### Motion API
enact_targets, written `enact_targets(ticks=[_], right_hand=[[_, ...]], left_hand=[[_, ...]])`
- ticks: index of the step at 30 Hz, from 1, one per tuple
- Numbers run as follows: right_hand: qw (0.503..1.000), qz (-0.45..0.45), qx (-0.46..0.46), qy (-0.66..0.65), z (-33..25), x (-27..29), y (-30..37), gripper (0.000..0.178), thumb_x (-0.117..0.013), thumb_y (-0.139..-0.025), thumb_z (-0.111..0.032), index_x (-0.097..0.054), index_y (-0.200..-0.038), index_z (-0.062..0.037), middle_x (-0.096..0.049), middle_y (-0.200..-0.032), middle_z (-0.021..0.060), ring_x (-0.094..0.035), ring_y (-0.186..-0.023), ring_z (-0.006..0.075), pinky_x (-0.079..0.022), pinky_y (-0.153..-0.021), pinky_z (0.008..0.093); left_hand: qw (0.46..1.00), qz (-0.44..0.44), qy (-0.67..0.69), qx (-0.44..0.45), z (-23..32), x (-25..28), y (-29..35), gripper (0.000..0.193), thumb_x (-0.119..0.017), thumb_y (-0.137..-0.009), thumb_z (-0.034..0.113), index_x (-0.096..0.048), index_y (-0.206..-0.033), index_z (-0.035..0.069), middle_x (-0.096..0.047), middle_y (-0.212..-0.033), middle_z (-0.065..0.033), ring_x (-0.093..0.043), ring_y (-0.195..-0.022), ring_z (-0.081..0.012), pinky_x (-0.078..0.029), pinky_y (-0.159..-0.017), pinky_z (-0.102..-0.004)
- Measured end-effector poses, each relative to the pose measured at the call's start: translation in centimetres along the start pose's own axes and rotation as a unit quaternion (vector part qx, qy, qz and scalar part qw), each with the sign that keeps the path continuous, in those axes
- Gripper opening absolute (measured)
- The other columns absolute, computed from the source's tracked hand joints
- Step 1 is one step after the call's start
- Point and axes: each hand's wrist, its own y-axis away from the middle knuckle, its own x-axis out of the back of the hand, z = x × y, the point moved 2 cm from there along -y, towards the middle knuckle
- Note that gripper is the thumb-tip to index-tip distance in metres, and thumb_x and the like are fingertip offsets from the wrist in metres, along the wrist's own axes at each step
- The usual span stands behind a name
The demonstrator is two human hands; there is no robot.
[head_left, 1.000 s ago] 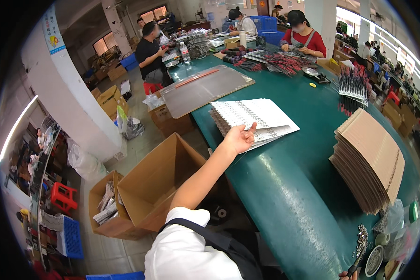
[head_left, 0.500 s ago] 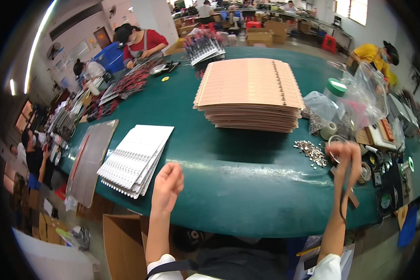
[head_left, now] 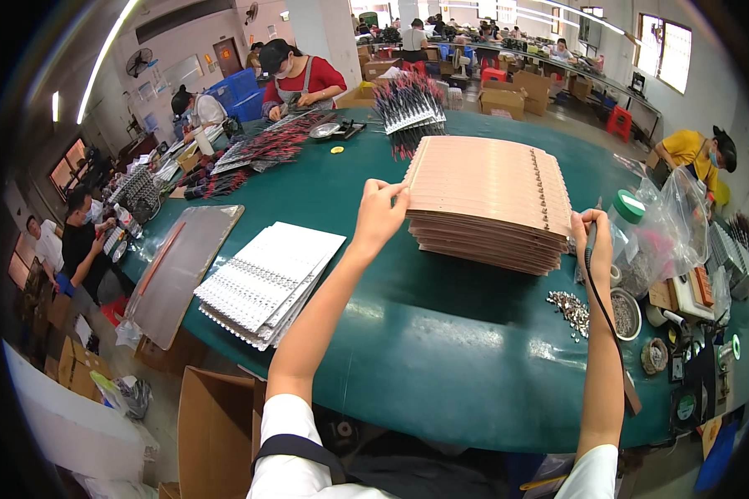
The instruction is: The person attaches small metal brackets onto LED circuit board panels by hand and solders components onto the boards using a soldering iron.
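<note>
A tall stack of pale pinkish-brown boards (head_left: 483,179) stands on the green table, with a row of small dark parts along the right side of its top. My left hand (head_left: 380,214) pinches the left edge of the top board between thumb and fingers. At the stack's right edge is my right hand (head_left: 591,237), its fingers closed round a slim soldering iron (head_left: 591,243) with a black cord trailing down along the forearm. The fingertips of that hand seem to touch the board's right corner. White boards with rows of metal parts (head_left: 266,279) lie fanned in a pile to the left.
Loose metal pieces (head_left: 569,314) lie beside a round dish of small parts (head_left: 624,314). A green-lidded jar (head_left: 628,208), plastic bags (head_left: 678,212) and a solder spool (head_left: 729,349) crowd the right. A grey panel (head_left: 179,274) overhangs the left edge. Co-workers sit around the table.
Both hands have reached forward to the stack, the left now gripping the top board's edge. The right hand brought the soldering iron along. The view has shifted slightly.
</note>
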Motion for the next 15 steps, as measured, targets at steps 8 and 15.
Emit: enact_targets(ticks=[8,15], right_hand=[[0.994,0.003,0.049,-0.101,1.8,-0.7,-0.5,0.024,-0.065,-0.090,-0.016,-0.048,-0.101,-0.0035,-0.067,-0.097,0.0130,-0.062,-0.082,0.0153,-0.051,-0.068,0.0292],[0.983,0.035,0.046,-0.172,0.0,1.0,0.1,0.022,-0.064,-0.090,-0.012,-0.046,-0.100,-0.0023,-0.065,-0.102,0.0133,-0.059,-0.086,0.0152,-0.049,-0.078,0.0291]], left_hand=[[0.999,-0.024,0.027,0.025,0.3,-1.0,-0.9,0.028,-0.065,-0.083,0.021,-0.071,-0.101,0.001,-0.058,-0.099,-0.0168,-0.057,-0.094,-0.0293,-0.047,-0.083,-0.0358],[0.982,-0.002,0.170,0.086,2.5,0.6,-0.9,0.032,-0.062,-0.089,0.025,-0.068,-0.109,0.000,-0.060,-0.099,-0.0122,-0.056,-0.099,-0.0247,-0.044,-0.089,-0.0317]])
